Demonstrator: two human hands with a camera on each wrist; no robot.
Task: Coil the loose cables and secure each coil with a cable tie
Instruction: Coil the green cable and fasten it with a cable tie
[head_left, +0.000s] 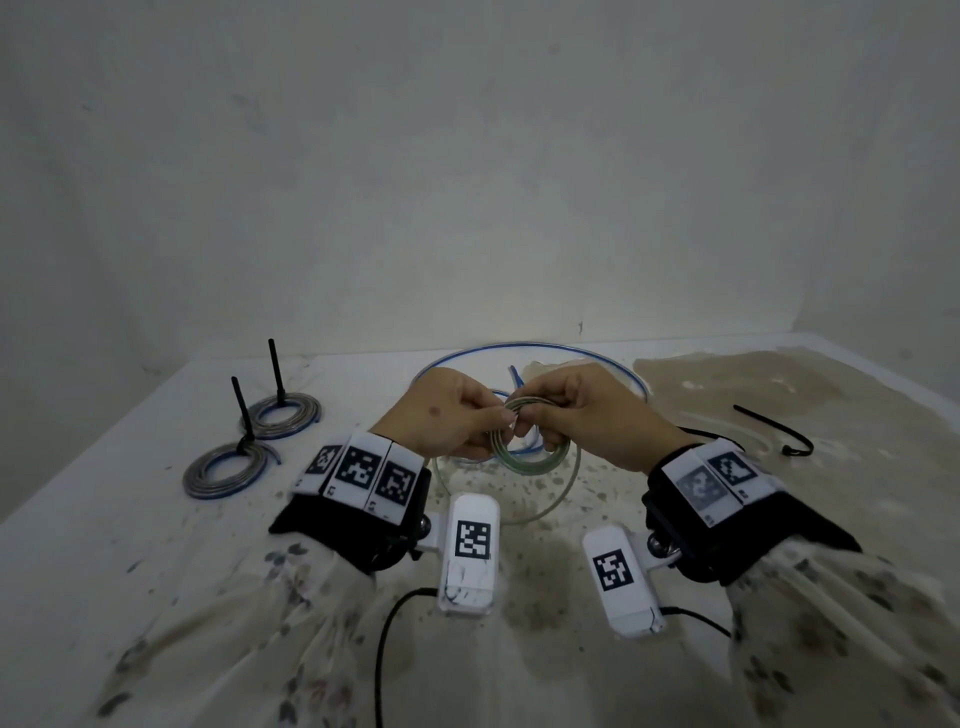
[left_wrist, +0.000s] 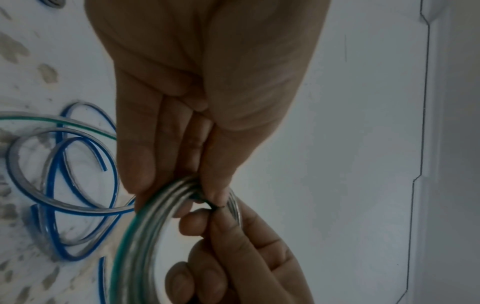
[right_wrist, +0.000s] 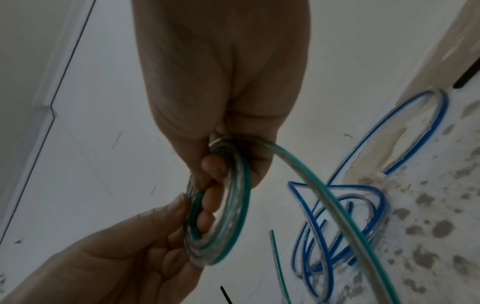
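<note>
A green-striped clear cable is wound into a small coil (head_left: 527, 453) held above the table between both hands. My left hand (head_left: 452, 413) pinches the coil's near-left rim (left_wrist: 166, 205) between thumb and fingers. My right hand (head_left: 582, 410) grips the coil's top (right_wrist: 226, 148), fingers curled through the ring. A loose tail (right_wrist: 337, 205) of the same cable runs off the coil and loops down over the table (head_left: 550, 499). Under the hands lies a loose blue-striped cable (head_left: 524, 348) in wide loops (left_wrist: 64, 185).
Two tied coils (head_left: 283, 415) (head_left: 226, 470) lie at the left, each with a black tie tail standing up. A spare black cable tie (head_left: 776, 431) lies at the right on the stained cloth. A wall closes off the table's far edge.
</note>
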